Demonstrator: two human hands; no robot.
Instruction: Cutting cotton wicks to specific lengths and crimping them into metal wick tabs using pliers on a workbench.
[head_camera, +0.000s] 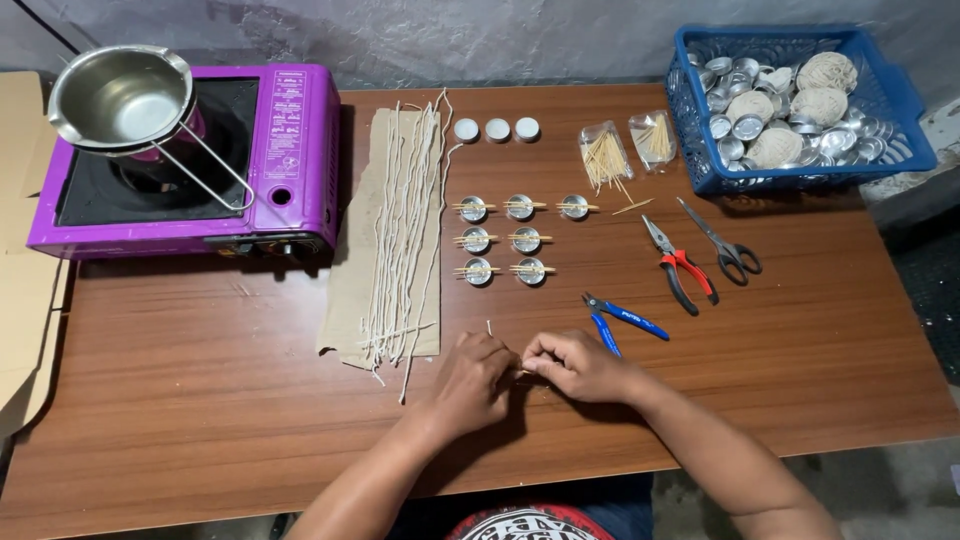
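Hands meet over the near edge of the wooden table (200, 400), about midway along it. The left hand (475, 375) and right hand (575, 362) are both pinched shut around something small between their fingertips: a short wick piece (490, 327) pokes up pale behind the left knuckles, and what looks like toothpick ends shows in the gap between the hands, though the fingers hide most of it.

By my judgement the wick is nearly weightless, limp unless wax has stiffened it, so it wants holding close to the working end with fingertips only. The toothpicks would be light, stiff and easy to snap; gentle pressure near the middle suits them.

Just left of the hands lies a strip of cardboard (350, 290) carrying long wick strands (405, 230), running toward the far edge. Beyond the hands sit small foil cups (500, 240) in rows, each bridged by toothpicks, with three white tealights (497, 129) further back. Blue cutters (620, 320) lie just beside the right hand; red pliers (682, 268) and scissors (725, 245) are further right. A blue basket (900, 110) fills the far right corner, a purple stove (290, 160) with a steel pot (120, 95) the far left.
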